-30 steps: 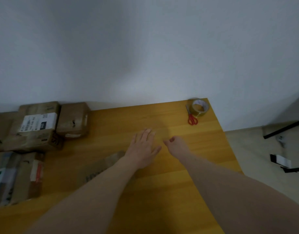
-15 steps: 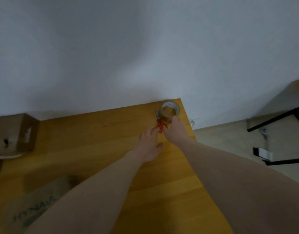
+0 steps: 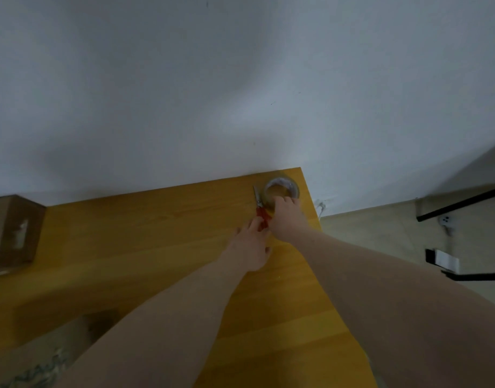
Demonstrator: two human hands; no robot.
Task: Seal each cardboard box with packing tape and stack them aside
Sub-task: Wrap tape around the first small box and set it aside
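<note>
Right hand (image 3: 287, 219) reached tape roll (image 3: 281, 189), fingers (image 3: 289, 202) touching

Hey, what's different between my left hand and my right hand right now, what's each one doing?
The right hand reaches further, to the tape roll at the table's far corner, fingers curled onto its near edge; the left hand stops short, fingers fairly straight.
The left hand's fingertips lie at the red handles of the scissors; the right hand touches the tape instead.
Both are bare and stretched over the wooden table.

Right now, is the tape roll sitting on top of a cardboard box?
No, the tape roll lies on the wooden table at its far right corner, beside the scissors.
</note>
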